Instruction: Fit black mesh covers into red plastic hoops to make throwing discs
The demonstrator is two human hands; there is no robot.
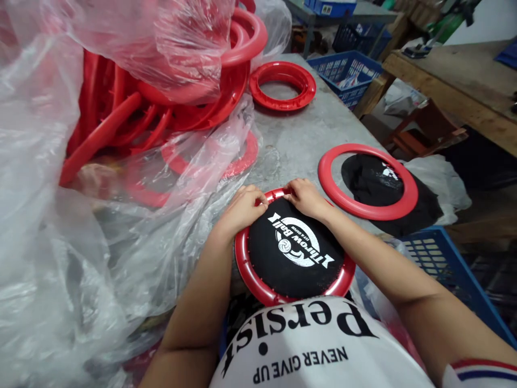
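A red plastic ring (247,264) rests near my body at the table's edge. Across its opening lies a black fabric disc (269,258) printed with white "Throw Ball" lettering. At the far side of the ring, my left hand (246,207) has its thumb and fingers pinched together on the fabric's edge. A short gap to the right, my right hand (305,198) is closed on the same edge, fingers bent over the rim. Small pegs show along the ring's inner rim. My fingertips partly hide the edge they grip.
Clear plastic bags (52,215) holding several red rings (109,129) cover the left. A red ring (258,97) lies farther back on the grey table (291,151). Another red ring (327,172) sits over black fabric (424,207). Blue crates (464,275) stand at right.
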